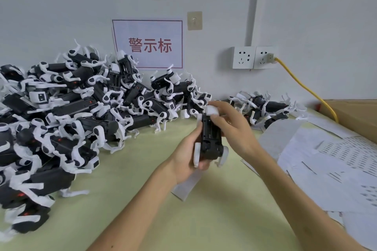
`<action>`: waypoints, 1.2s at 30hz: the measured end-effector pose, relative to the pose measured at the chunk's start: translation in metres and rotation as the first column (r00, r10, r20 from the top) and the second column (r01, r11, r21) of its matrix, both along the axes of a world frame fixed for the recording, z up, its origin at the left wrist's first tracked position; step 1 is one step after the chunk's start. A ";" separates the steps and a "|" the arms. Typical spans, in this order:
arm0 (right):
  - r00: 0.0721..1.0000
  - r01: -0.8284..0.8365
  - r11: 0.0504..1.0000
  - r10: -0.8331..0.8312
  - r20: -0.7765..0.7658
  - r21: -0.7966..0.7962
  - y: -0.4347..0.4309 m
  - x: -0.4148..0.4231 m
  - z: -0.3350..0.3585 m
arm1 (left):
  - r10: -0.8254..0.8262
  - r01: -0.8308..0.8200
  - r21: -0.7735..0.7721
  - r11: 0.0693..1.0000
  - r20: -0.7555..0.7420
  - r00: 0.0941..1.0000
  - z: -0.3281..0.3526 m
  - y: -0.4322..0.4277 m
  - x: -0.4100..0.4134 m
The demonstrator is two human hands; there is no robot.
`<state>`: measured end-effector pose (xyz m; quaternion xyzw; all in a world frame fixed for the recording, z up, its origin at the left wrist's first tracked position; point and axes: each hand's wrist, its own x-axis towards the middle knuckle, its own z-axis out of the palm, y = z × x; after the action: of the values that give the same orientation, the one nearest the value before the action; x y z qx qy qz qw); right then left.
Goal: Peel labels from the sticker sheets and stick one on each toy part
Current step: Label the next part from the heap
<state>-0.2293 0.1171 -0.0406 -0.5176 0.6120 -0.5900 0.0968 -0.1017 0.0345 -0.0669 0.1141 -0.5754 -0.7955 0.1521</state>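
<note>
A black-and-white robot-dog toy part is held belly-up over the middle of the yellow-green table. My left hand grips it from below and the left side. My right hand rests on its upper right, with fingertips pressing near its white head end. Under my left wrist a strip of white sticker backing lies on the table. Sticker sheets are spread at the right. I cannot make out a label on the fingers.
A big heap of the same toy parts fills the left and back of the table. A smaller group lies at the back right. A cardboard box, a yellow cable and wall sockets are at right.
</note>
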 end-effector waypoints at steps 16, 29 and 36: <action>0.973 -0.074 0.991 0.097 -0.209 0.113 0.000 0.015 -0.007 | 0.391 -0.345 0.239 0.908 -0.186 0.901 0.007 -0.017 0.010; 0.937 -0.112 0.988 0.141 -0.320 0.109 -0.005 0.013 -0.019 | 0.351 -0.355 -0.135 0.925 -0.054 0.935 0.000 -0.016 0.007; 0.940 -0.148 0.986 0.165 -0.299 0.079 -0.006 0.014 -0.018 | 0.452 -0.438 0.115 0.892 -0.169 0.876 0.002 -0.023 0.008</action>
<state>-0.2152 0.1113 -0.0584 -0.6464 0.5927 -0.4763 0.0623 -0.0935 0.0118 -0.0648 0.1721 -0.4871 -0.7667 0.3811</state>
